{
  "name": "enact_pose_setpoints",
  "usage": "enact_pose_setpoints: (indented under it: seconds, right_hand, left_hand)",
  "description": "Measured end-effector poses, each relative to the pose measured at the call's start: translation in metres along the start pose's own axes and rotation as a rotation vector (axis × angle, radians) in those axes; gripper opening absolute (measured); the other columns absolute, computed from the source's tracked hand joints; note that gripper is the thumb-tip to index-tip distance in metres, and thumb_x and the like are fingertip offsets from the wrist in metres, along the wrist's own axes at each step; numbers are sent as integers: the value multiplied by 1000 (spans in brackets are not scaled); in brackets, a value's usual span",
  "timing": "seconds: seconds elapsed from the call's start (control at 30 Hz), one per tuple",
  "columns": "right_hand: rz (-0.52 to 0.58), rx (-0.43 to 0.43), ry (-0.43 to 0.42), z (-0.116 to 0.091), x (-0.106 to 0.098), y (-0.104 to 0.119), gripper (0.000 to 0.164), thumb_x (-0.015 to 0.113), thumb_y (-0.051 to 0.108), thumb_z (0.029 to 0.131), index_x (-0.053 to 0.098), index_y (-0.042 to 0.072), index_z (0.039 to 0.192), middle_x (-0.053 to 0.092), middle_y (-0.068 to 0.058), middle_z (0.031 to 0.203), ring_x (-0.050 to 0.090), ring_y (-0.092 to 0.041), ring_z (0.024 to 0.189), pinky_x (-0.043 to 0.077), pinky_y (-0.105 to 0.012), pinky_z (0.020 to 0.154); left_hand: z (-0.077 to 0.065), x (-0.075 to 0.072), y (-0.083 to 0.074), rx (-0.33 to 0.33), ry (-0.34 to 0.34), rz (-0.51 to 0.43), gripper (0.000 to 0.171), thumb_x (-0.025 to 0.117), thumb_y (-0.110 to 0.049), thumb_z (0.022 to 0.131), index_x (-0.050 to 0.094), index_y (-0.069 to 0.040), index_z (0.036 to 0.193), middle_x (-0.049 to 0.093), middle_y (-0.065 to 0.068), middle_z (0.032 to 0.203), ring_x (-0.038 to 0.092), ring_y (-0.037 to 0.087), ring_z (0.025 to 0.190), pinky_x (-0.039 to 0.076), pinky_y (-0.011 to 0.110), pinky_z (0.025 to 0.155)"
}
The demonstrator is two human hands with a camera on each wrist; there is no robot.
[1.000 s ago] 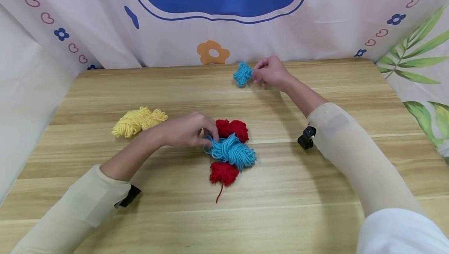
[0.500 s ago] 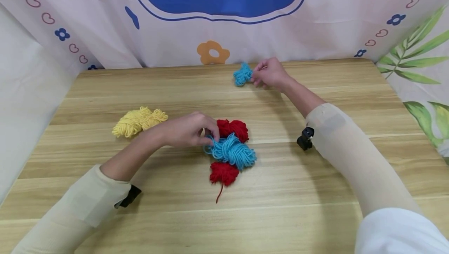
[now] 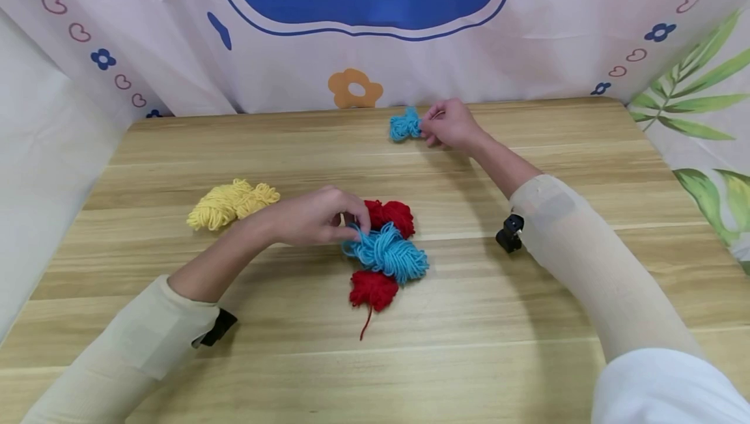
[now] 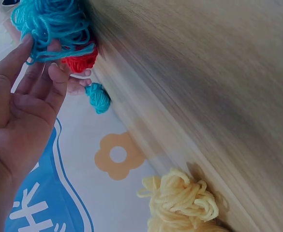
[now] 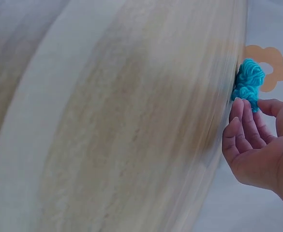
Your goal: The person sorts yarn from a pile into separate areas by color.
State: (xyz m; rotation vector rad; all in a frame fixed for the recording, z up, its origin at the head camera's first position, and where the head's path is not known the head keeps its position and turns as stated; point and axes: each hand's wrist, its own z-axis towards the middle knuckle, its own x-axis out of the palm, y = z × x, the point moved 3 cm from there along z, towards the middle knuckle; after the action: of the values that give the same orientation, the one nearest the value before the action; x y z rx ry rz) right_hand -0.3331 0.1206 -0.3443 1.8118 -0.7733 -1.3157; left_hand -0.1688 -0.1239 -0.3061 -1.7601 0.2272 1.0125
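Near the table's back edge my right hand (image 3: 454,126) pinches the right side of a small blue yarn bundle (image 3: 404,126). In the right wrist view, thumb and fingertips meet at the lower end of this small bundle (image 5: 250,79). My left hand (image 3: 316,217), at mid-table, has thumb and forefinger on the left-end loops of a larger blue yarn skein (image 3: 392,254). Loose strands of this larger skein (image 4: 54,24) run across the fingers in the left wrist view. That skein lies over red yarn, which shows as a bundle behind (image 3: 398,215) and a tailed bundle in front (image 3: 374,290).
A yellow yarn skein (image 3: 225,204) lies at the left, partly behind my left forearm. The wood-grain table (image 3: 469,372) ends at the back against a printed white curtain (image 3: 281,79). Black wrist cameras hang below both sleeves, the right one (image 3: 510,234) close above the table.
The small blue bundle has turned a little in my right hand, which has come slightly nearer. My left fingers have edged right along the larger blue skein; the other yarn stays put.
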Motion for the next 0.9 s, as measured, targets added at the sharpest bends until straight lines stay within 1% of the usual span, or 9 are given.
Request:
enact_pose_setpoints:
  seconds: [0.13,0.37,0.57,0.9]
  right_hand:
    - [-25,-6,-2,0,0,0,17,60,18,105,61,2,108,72,-12,97,68,-15,71,53,-23,59]
    - [-38,-2,-5,-1,-1,-1,18,60,19,106,63,3,111,72,-13,101,68,-15,71,53,-23,59]
    - [-32,-18,-5,-2,-1,-2,18,61,19,105,63,2,112,72,-13,100,68,-14,70,53,-23,58]
    - [-31,-44,6,-5,-1,0,21,62,16,104,62,-1,115,72,-17,102,68,-13,69,52,-23,57]
  left_hand:
    - [0,0,-1,1,-2,-7,5,73,-6,97,75,-8,101,71,-1,96,61,14,87,57,31,75]
    - [2,-1,-3,27,-12,-24,4,72,-6,97,73,-7,101,69,-3,94,60,14,84,56,31,74]
    - [3,-1,-5,28,-16,-40,4,70,-6,99,73,-8,101,68,-3,92,59,13,82,55,30,73]
    - [3,-4,-8,21,-48,-67,3,69,-8,100,71,-8,102,68,-2,94,59,15,82,56,31,75]
